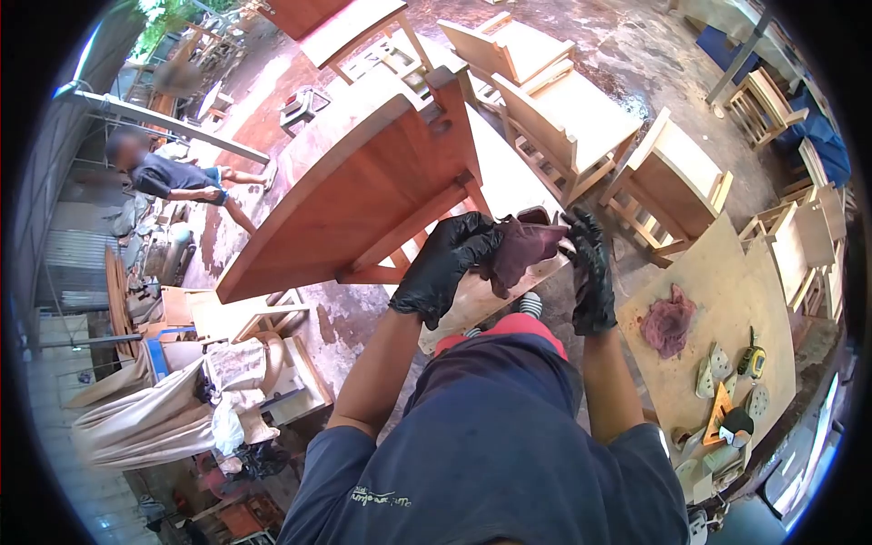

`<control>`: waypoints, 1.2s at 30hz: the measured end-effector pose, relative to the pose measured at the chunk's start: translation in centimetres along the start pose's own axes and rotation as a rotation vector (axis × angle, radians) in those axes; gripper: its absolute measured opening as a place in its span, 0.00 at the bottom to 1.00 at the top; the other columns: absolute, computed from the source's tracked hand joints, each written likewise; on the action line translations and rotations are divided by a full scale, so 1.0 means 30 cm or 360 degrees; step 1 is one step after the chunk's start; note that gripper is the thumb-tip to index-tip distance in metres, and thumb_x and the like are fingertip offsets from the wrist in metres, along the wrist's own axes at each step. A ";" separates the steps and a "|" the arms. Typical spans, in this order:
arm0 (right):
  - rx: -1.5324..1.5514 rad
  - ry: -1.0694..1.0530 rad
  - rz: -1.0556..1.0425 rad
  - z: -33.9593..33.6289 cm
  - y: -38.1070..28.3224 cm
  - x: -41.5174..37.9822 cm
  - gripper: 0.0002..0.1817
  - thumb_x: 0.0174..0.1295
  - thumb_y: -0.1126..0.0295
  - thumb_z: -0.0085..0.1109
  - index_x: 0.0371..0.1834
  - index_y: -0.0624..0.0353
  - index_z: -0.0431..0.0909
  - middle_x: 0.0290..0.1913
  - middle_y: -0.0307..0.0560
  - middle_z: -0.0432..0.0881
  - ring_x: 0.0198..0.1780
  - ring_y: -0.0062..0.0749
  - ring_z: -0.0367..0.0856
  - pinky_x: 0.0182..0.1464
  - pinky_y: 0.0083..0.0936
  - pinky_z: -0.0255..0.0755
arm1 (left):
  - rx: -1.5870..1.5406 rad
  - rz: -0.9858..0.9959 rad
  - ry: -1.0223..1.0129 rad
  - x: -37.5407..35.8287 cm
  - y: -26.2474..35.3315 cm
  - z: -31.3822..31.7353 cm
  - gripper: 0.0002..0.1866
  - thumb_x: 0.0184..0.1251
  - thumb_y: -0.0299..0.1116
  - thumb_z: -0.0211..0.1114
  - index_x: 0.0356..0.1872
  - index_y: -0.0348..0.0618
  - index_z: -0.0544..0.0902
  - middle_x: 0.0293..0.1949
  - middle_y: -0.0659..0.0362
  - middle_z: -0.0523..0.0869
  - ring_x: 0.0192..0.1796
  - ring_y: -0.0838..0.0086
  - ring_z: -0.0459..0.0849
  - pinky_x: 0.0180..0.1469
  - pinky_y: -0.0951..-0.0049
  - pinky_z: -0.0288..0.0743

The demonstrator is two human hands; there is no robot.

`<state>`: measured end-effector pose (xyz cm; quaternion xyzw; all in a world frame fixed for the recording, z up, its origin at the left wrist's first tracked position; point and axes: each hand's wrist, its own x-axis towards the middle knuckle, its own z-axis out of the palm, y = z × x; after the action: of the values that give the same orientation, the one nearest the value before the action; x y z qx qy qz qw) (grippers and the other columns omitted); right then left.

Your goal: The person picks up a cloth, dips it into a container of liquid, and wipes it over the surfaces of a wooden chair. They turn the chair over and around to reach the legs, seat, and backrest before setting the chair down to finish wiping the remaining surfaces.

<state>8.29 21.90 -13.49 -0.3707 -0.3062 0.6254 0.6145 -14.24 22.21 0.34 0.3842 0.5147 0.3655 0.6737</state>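
Both my hands wear black gloves and meet over a pale wooden surface. My left hand (447,265) is closed on a maroon rag (522,252), which hangs bunched between the hands. At the rag's right edge my right hand (590,272) has its fingers bent around the cloth. A dark rim shows behind the top of the rag, mostly hidden by it. Just beyond my left hand, a chair with a reddish-brown stained, curved backrest (354,195) stands tilted in this view.
At right, a wooden board (727,291) carries a second reddish rag (668,322), a yellow tape measure (752,356), sanding discs (757,400) and an orange triangular tool (720,413). Unstained chairs (581,127) stand ahead. A person (177,177) walks at far left. Draped cloth (154,413) lies lower left.
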 end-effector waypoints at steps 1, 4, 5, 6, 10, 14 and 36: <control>-0.0299 -0.0154 -0.0185 -0.005 -0.026 0.000 0.40 0.61 0.66 0.68 0.77 0.58 0.61 0.72 0.55 0.70 0.70 0.39 0.71 0.72 0.38 0.62 | 0.0036 0.0035 -0.0030 0.009 -0.002 -0.001 0.10 0.71 0.27 0.65 0.50 0.38 0.80 0.44 0.62 0.83 0.47 0.77 0.80 0.51 0.75 0.74; -0.1068 -0.0605 -0.0545 0.149 -0.163 -0.036 0.46 0.59 0.63 0.71 0.78 0.62 0.57 0.69 0.55 0.73 0.71 0.45 0.70 0.74 0.38 0.59 | 0.0186 0.0096 -0.0107 0.034 -0.005 0.000 0.07 0.71 0.27 0.64 0.46 0.38 0.82 0.40 0.63 0.84 0.45 0.79 0.80 0.49 0.77 0.73; -0.0946 -0.0583 -0.0531 0.185 -0.149 -0.040 0.48 0.58 0.69 0.71 0.79 0.62 0.53 0.68 0.55 0.74 0.69 0.42 0.72 0.72 0.37 0.63 | 0.0259 0.0105 -0.0120 0.036 0.012 0.009 0.06 0.71 0.26 0.64 0.45 0.38 0.83 0.39 0.63 0.84 0.43 0.79 0.80 0.48 0.77 0.74; -0.0825 -0.0562 -0.0519 0.222 -0.135 -0.044 0.50 0.56 0.75 0.71 0.80 0.62 0.50 0.66 0.54 0.75 0.66 0.39 0.74 0.69 0.35 0.66 | 0.0334 0.0120 -0.0131 0.040 0.025 0.015 0.05 0.71 0.26 0.64 0.43 0.37 0.83 0.38 0.63 0.84 0.42 0.79 0.81 0.47 0.77 0.74; -0.0347 -0.0341 -0.0203 0.280 -0.089 -0.051 0.41 0.58 0.81 0.68 0.76 0.62 0.60 0.59 0.48 0.80 0.56 0.28 0.80 0.61 0.26 0.74 | 0.0494 0.0267 0.0040 0.059 0.049 0.015 0.06 0.70 0.27 0.65 0.42 0.35 0.84 0.37 0.62 0.85 0.39 0.80 0.80 0.44 0.77 0.75; -0.0187 -0.0134 0.0067 0.303 -0.070 -0.046 0.19 0.63 0.83 0.63 0.58 0.64 0.78 0.50 0.43 0.84 0.49 0.24 0.82 0.57 0.25 0.77 | 0.0427 0.0418 0.0220 0.078 0.035 0.009 0.06 0.70 0.27 0.66 0.43 0.36 0.84 0.36 0.61 0.86 0.37 0.81 0.82 0.41 0.77 0.77; 0.0212 -0.0241 0.0111 0.390 -0.029 0.156 0.14 0.69 0.78 0.61 0.56 0.60 0.75 0.45 0.40 0.82 0.42 0.21 0.80 0.44 0.20 0.78 | 0.1834 0.1265 0.0813 -0.003 0.031 0.020 0.06 0.52 0.25 0.76 0.33 0.43 0.90 0.28 0.58 0.84 0.29 0.68 0.83 0.32 0.68 0.75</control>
<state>-0.93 27.47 -6.89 -0.2912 -0.2964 0.6917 0.5906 -13.76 22.47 1.32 0.7370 0.5875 0.3316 0.0419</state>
